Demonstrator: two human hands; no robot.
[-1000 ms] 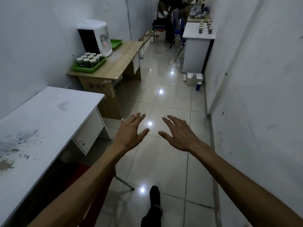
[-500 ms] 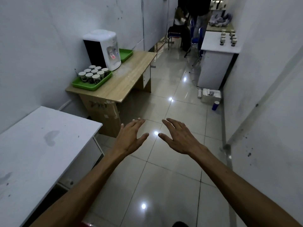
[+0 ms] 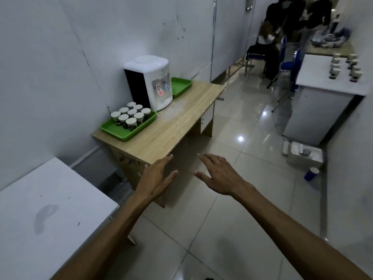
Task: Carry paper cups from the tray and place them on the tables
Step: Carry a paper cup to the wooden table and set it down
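Note:
Several white paper cups (image 3: 131,116) stand together in a green tray (image 3: 115,130) at the left end of a wooden table (image 3: 171,126). Both my hands are stretched out in front of me, palms down, fingers spread, holding nothing. My left hand (image 3: 156,177) hovers just before the wooden table's near corner. My right hand (image 3: 219,174) is over the floor, to the right of the table. More paper cups (image 3: 343,66) stand in two rows on a white table (image 3: 314,77) at the far right.
A white water dispenser (image 3: 150,81) and a second green tray (image 3: 179,86) sit behind the cups. A white table (image 3: 40,219) is at the near left. On the floor at right lie a white box (image 3: 302,155) and a blue cup (image 3: 311,173). People stand by chairs at the far end.
I have moved forward along the corridor, so the wooden table with the tray of cups is much nearer. Both hands stay open and empty, now reaching the table's near corner.

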